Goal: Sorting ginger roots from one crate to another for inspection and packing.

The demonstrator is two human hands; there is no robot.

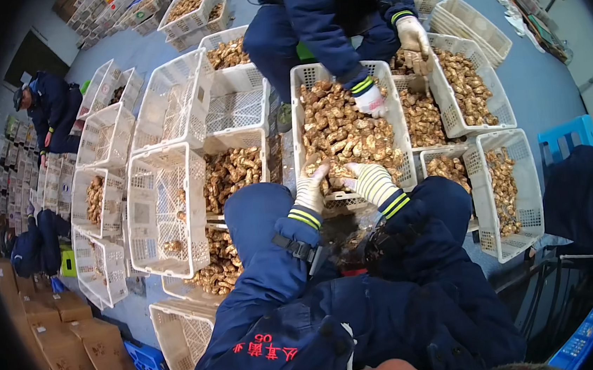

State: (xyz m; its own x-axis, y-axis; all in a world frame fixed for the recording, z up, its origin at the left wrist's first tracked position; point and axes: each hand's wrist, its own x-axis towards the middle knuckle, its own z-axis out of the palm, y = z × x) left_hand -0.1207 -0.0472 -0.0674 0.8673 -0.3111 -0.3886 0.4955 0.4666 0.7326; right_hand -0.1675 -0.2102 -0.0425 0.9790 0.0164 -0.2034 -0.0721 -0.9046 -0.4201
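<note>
A white plastic crate [297, 125] full of brown, knobbly mushrooms [348, 134] stands in front of my knees. Both my hands, in pale gloves with striped cuffs, are at its near edge. My left hand [311, 186] is closed at the near left corner; what its fingers hold, if anything, is hidden. Close to it, my right hand [372, 182] has its fingers bent round a mushroom [338, 172]. Across the crate, a co-worker's gloved hand [372, 101] reaches onto the mushrooms. That person's other gloved hand [413, 37] is over the crates to the right.
Tilted, nearly emptied crates [164, 203] lean at the left, above crates of mushrooms [232, 173]. More filled crates [505, 188] stand at the right. A blue stool [567, 134] is at far right, cardboard boxes [63, 339] at lower left. Other people [54, 111] work at far left.
</note>
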